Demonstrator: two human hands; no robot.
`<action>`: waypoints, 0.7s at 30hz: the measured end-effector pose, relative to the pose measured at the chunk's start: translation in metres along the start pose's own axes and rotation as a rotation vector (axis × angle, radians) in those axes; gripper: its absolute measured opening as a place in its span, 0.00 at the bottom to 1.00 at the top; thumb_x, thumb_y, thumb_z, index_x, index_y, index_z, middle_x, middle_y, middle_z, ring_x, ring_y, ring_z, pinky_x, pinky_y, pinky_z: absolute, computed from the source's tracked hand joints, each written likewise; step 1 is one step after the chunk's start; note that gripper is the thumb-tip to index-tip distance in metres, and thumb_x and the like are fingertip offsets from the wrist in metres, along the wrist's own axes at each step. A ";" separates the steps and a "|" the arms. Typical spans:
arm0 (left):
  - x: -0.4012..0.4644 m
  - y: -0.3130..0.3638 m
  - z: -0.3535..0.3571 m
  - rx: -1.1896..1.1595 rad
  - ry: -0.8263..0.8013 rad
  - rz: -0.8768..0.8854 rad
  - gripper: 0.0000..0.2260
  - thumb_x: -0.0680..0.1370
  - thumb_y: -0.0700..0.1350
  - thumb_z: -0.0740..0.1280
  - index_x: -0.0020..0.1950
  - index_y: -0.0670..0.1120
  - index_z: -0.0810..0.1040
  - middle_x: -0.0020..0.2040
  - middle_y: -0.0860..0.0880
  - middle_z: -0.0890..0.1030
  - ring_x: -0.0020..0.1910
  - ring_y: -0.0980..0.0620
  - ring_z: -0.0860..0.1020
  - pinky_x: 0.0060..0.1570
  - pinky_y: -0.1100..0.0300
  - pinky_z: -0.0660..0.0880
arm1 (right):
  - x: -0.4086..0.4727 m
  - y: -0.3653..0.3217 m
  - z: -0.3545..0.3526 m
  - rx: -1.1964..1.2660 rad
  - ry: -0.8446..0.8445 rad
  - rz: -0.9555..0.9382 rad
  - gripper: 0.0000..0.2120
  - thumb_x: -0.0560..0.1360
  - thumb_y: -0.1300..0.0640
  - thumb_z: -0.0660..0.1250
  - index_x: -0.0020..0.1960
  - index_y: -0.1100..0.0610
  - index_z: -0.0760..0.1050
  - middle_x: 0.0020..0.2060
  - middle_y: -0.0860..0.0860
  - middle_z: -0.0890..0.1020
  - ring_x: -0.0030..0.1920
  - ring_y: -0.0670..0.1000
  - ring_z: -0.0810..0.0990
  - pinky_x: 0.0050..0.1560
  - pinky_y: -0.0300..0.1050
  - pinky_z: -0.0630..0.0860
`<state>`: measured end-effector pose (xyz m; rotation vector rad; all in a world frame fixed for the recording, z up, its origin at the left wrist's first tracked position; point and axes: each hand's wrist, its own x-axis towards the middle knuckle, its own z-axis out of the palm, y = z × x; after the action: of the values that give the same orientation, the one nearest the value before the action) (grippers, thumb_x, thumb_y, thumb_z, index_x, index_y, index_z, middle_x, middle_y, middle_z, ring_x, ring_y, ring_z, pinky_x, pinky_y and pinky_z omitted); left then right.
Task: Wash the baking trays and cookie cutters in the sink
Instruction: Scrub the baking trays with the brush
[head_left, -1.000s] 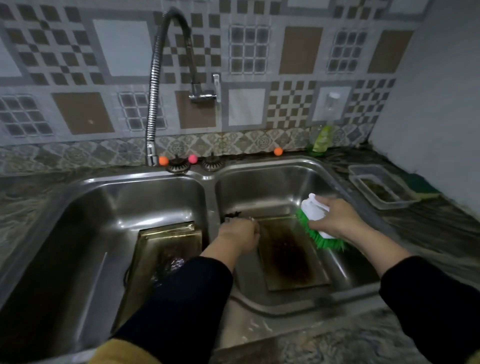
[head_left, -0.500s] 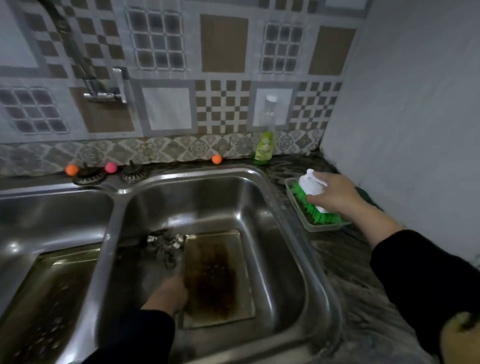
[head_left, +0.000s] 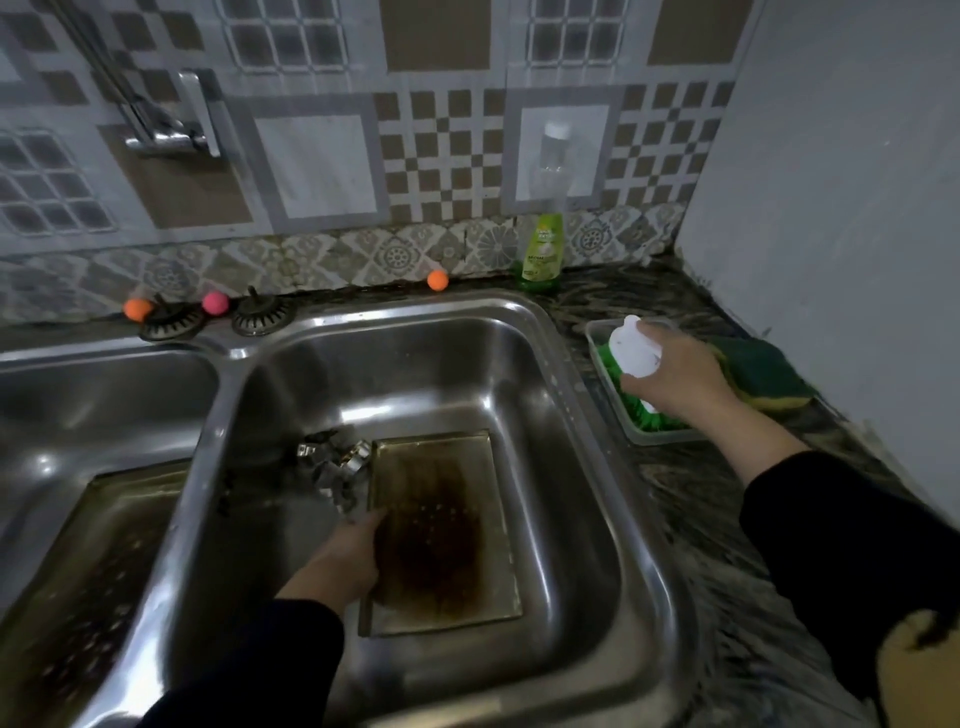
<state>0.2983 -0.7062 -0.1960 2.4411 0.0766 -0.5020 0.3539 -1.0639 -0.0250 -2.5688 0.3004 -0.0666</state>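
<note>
A greasy, brown-stained baking tray (head_left: 441, 540) lies flat in the right sink basin (head_left: 566, 467). My left hand (head_left: 353, 553) rests on the tray's left edge, gripping it. A pile of metal cookie cutters (head_left: 335, 462) sits just behind the tray's far left corner. A second dirty tray (head_left: 88, 582) lies in the left basin. My right hand (head_left: 675, 371) holds a white-handled scrub brush (head_left: 631, 351) with green bristles, set down in a clear plastic container (head_left: 641, 434) on the counter to the right of the sink.
A green and yellow sponge (head_left: 763, 376) lies behind the container. A green dish soap bottle (head_left: 542, 252) stands by the backsplash. Two strainer plugs (head_left: 262, 314) and small orange and pink balls (head_left: 215, 303) sit on the sink's back ledge. The faucet (head_left: 171, 130) hangs at upper left.
My right hand carried the brush out of the right basin and over to the plastic container on the counter. My left hand slid down the tray's left edge. The view turned right.
</note>
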 end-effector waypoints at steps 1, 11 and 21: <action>-0.003 0.012 -0.006 0.047 -0.063 -0.088 0.32 0.77 0.43 0.65 0.78 0.46 0.56 0.63 0.45 0.75 0.57 0.48 0.77 0.53 0.65 0.75 | -0.001 -0.003 -0.005 0.019 0.009 0.000 0.37 0.70 0.55 0.72 0.75 0.54 0.61 0.71 0.54 0.69 0.67 0.58 0.70 0.62 0.52 0.73; -0.015 0.049 -0.021 -0.100 0.057 -0.002 0.39 0.76 0.41 0.62 0.78 0.59 0.41 0.68 0.43 0.72 0.63 0.43 0.74 0.64 0.50 0.72 | -0.033 -0.063 -0.029 0.121 0.062 -0.150 0.36 0.69 0.55 0.73 0.74 0.51 0.64 0.70 0.51 0.70 0.66 0.53 0.71 0.56 0.40 0.68; -0.013 0.052 -0.016 -0.255 0.256 -0.016 0.28 0.81 0.39 0.53 0.78 0.57 0.52 0.62 0.40 0.77 0.56 0.42 0.77 0.57 0.53 0.72 | -0.101 -0.087 0.068 0.262 -0.170 -0.176 0.36 0.70 0.54 0.72 0.75 0.48 0.61 0.69 0.47 0.69 0.66 0.50 0.70 0.55 0.39 0.68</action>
<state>0.3011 -0.7366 -0.1498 2.2411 0.2514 -0.1715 0.2805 -0.9340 -0.0348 -2.3162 -0.0004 0.0457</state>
